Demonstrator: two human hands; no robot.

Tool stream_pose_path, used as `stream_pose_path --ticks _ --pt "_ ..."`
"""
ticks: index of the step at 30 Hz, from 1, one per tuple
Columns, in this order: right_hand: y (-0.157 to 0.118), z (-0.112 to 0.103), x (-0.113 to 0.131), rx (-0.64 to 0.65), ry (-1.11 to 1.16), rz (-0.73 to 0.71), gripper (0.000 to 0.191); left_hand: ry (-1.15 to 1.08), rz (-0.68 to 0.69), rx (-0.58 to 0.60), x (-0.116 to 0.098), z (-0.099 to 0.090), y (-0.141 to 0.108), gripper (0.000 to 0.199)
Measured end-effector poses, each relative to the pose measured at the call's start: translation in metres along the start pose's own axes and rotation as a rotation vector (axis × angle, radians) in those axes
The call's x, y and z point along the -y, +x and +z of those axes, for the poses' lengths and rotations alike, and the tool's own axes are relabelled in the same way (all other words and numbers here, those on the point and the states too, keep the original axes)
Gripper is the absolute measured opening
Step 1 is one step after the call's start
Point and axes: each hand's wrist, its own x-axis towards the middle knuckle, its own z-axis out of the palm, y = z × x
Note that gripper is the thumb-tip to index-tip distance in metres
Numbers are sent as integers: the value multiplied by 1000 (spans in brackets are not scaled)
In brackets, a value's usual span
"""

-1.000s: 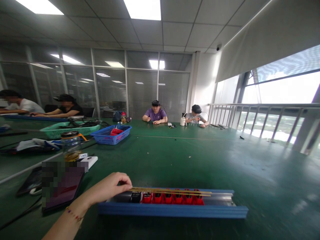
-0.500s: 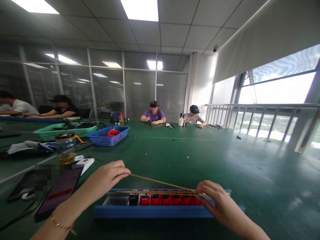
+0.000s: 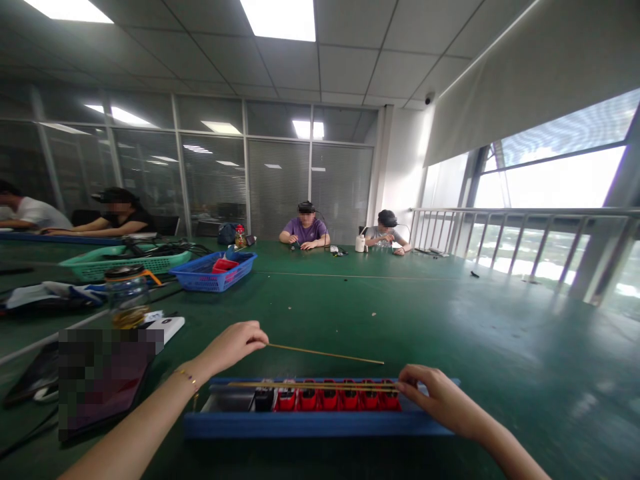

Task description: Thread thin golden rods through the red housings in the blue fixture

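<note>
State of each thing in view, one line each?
Left hand: pinching a lone stick
Lone stick: held by its left end
Right hand: pinching other sticks
Other sticks: held at right ends
Blue rail: loaded with red parts
Blue basket: uncovered, loaded
Green basket: uncovered, loaded
Jar: lid on
Blind: partly lowered
Ceiling light: on

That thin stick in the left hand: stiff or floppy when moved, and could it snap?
The thin stick is probably fairly stiff: the left hand pinches one end, yet it runs almost straight to the other. Being so slender, it is likely light. It may bend or snap if pushed hard sideways, since it is long and thin.
</note>
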Motion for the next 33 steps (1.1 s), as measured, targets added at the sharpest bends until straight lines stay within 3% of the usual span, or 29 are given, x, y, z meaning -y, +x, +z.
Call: stream_pose_path --ticks 4,9,16,20,25,28,33 --pt "2 5 -7 45 42 -1 37 -30 -55 57 12 22 11 24" --pt "7 6 -14 -7 128 3 38 -53 -89 111 24 46 18 15" --pt "13 -8 -28 -132 397 117 42 -48 -100 76 29 54 16 15" --pt "16 -11 -47 -170 412 184 43 -69 -116 55 29 49 14 16" --pt "30 1 -64 -69 384 195 47 -93 -165 -15 25 28 7 26" --pt "40 9 -64 -27 306 157 43 -133 -175 -14 7 6 -5 30" --pt "58 21 -58 12 20 107 24 -187 -90 104 -37 -26 -35 31"
